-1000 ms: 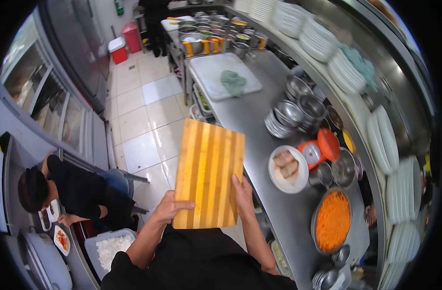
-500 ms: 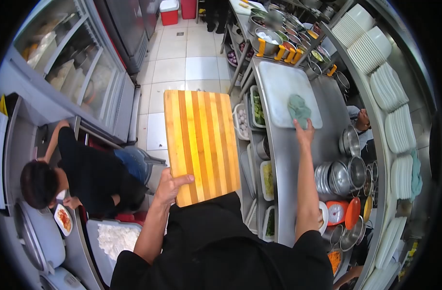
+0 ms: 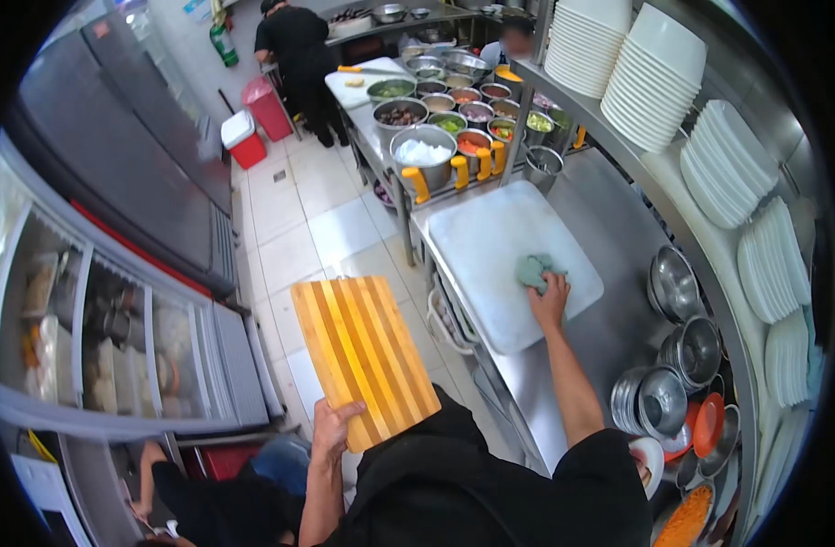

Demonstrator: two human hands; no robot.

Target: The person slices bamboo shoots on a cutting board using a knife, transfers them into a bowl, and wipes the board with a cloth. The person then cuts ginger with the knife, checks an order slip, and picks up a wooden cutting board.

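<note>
My left hand (image 3: 333,427) grips a striped wooden cutting board (image 3: 364,356) by its near left corner, thumb on top, holding it up in front of my body. On the steel counter lies a large white cutting board (image 3: 490,232). My right hand (image 3: 551,296) is closed over a crumpled green cloth (image 3: 532,272) and presses it on the white board's surface, near its middle. Part of the cloth shows beyond my fingers.
Metal pots of chopped ingredients (image 3: 422,155), some with yellow handle grips, stand past the white board. Steel bowls (image 3: 662,401) sit at right under a shelf of stacked white dishes (image 3: 650,82). A co-worker (image 3: 226,497) is at lower left; another person (image 3: 299,55) stands far back.
The view has tilted toward the far end of the kitchen. My right hand has moved the cloth from the white board's near edge toward its middle. My left hand still holds the wooden board.
</note>
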